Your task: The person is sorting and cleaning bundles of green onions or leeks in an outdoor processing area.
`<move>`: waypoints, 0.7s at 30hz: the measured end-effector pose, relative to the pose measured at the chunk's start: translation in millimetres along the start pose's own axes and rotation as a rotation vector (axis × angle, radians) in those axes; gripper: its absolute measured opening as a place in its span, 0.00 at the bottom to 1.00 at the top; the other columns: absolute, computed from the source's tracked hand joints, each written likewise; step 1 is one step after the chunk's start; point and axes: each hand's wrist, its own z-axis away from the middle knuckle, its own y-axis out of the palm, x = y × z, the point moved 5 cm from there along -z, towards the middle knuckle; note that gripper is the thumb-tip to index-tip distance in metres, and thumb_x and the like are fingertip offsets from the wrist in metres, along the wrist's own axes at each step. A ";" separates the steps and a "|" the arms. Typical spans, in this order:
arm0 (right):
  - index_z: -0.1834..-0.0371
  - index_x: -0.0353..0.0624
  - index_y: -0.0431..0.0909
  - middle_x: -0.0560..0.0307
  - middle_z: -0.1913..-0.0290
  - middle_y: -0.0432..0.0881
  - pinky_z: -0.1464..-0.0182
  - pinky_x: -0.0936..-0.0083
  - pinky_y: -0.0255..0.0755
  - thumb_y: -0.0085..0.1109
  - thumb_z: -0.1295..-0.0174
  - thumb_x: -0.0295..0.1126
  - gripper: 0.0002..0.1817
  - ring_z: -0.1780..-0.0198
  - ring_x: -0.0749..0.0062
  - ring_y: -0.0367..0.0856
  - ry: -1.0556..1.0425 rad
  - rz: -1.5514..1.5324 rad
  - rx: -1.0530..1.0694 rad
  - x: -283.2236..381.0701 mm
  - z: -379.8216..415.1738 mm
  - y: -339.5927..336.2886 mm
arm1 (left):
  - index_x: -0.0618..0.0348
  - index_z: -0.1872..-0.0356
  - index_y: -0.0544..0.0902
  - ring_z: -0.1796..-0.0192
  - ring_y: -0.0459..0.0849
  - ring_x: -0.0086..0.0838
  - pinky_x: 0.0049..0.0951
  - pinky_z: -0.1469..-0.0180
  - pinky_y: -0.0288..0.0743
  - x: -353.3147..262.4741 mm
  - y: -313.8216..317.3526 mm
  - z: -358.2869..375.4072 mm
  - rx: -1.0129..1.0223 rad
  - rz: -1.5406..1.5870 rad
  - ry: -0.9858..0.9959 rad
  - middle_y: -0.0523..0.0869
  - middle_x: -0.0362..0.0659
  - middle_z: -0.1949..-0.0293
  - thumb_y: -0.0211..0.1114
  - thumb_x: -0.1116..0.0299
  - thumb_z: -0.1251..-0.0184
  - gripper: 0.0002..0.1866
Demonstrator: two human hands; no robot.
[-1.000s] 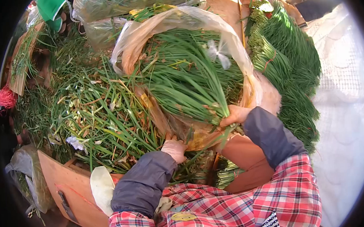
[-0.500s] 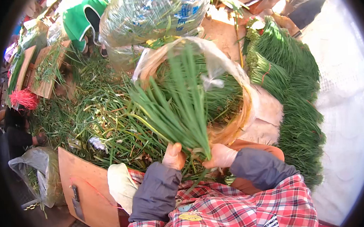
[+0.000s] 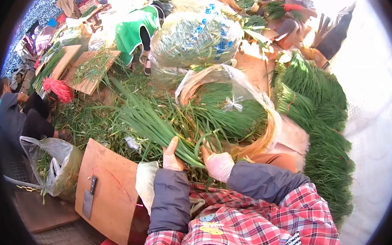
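Green bunch (image 3: 150,124): slants over loose leaves (image 3: 88,116), stem ends (image 3: 196,160) toward the person, probably for easy gripping.
Left hand (image 3: 173,156): holding the bunch, thumb uppermost, seemingly supporting it.
Right hand (image 3: 218,164): narrowed beside the stem ends; cannot tell if pinching.
Plastic bag (image 3: 274,122): mouth spread, apparently keeping its greens (image 3: 244,119) reachable.

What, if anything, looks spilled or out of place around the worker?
Loose trimmings are strewn left of the bag, messy compared with the neat bundles on the right. A white scrap among the trimmings also looks out of place, pale against the green. The held greens show no obvious damage.
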 end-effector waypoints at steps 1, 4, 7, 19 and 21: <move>0.29 0.33 0.47 0.47 0.66 0.82 0.70 0.61 0.73 0.61 0.54 0.35 0.48 0.69 0.57 0.84 -0.025 -0.054 0.022 1.4 2.6 1.3 | 0.61 0.49 0.74 0.56 0.82 0.40 0.45 0.54 0.78 -7.1 8.1 2.5 -0.013 -0.015 0.026 0.82 0.47 0.58 0.61 0.66 0.37 0.17; 0.29 0.36 0.43 0.40 0.63 0.81 0.62 0.60 0.74 0.64 0.55 0.44 0.53 0.63 0.48 0.82 -0.131 -0.361 0.079 -6.2 3.7 -5.6 | 0.61 0.46 0.72 0.62 0.82 0.41 0.43 0.58 0.79 -14.6 -5.6 -11.3 -0.029 -0.002 0.051 0.81 0.48 0.58 0.61 0.72 0.41 0.20; 0.28 0.42 0.42 0.35 0.54 0.79 0.50 0.60 0.71 0.67 0.57 0.46 0.55 0.56 0.45 0.80 -0.186 -0.632 0.312 -33.1 10.4 3.8 | 0.63 0.47 0.72 0.64 0.82 0.41 0.41 0.60 0.80 -56.9 27.3 14.7 -0.022 -0.066 0.314 0.81 0.50 0.58 0.62 0.79 0.48 0.23; 0.25 0.50 0.35 0.45 0.29 0.54 0.29 0.70 0.45 0.77 0.66 0.24 0.67 0.27 0.67 0.45 -0.535 -1.451 -0.088 -33.3 -23.0 -124.2 | 0.61 0.42 0.70 0.52 0.81 0.37 0.36 0.46 0.75 -103.1 76.0 54.2 0.130 -0.539 0.666 0.80 0.47 0.52 0.68 0.80 0.52 0.31; 0.26 0.46 0.29 0.39 0.30 0.56 0.29 0.65 0.46 0.81 0.69 0.34 0.73 0.29 0.60 0.53 -0.663 -1.333 -0.252 -2.3 -41.6 -124.0 | 0.61 0.41 0.69 0.46 0.78 0.37 0.38 0.43 0.73 -87.4 72.6 51.8 0.227 -0.771 0.501 0.77 0.47 0.48 0.71 0.79 0.53 0.34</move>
